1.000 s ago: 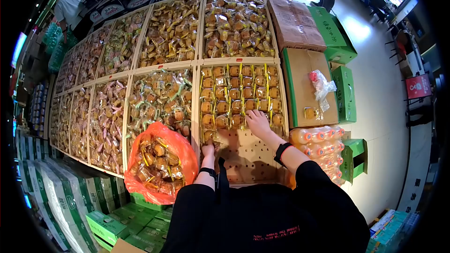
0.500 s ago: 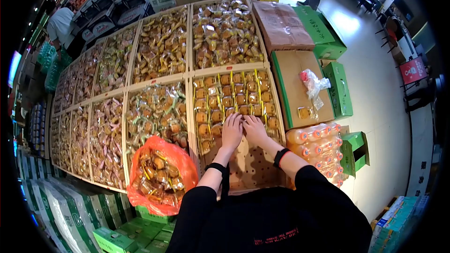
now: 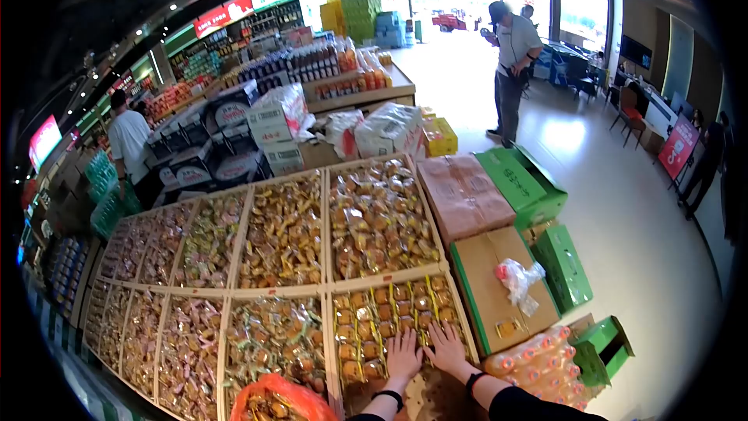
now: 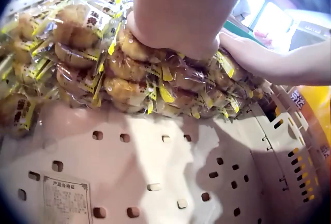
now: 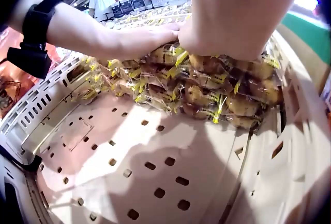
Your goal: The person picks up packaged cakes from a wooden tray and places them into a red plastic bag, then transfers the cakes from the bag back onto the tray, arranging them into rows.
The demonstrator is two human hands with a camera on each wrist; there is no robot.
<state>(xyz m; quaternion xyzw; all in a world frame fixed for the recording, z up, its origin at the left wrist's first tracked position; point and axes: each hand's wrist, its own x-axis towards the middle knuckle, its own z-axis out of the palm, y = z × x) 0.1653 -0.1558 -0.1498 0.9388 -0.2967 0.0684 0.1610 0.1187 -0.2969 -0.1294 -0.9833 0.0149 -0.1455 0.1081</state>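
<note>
My left hand [image 3: 404,355] and right hand [image 3: 447,348] rest side by side on rows of small wrapped cakes [image 3: 366,313], fingers straight and pointing forward, thumbs close together. The cakes, in clear wrappers with yellow edges, are stacked several layers high in the far part of a pale plastic crate [image 5: 103,141]. In the left wrist view, the near part shows bare perforated floor [image 4: 124,151] and a printed label [image 4: 67,198]. Seen from the right wrist, my right hand [image 5: 222,32] covers part of the top layer, hiding the cakes beneath.
A red plastic bag [image 3: 273,399] holding wrapped cakes stands left of my arms. More bins of wrapped snacks [image 3: 280,226] spread ahead and left. Cardboard boxes [image 3: 506,253] and bottled drinks [image 3: 538,366] line the right side. A person [image 3: 513,62] stands farther back.
The head view has tilted up toward the shop. My left hand went from the crate's near left to beside my right hand; both now lie flatter on the cakes.
</note>
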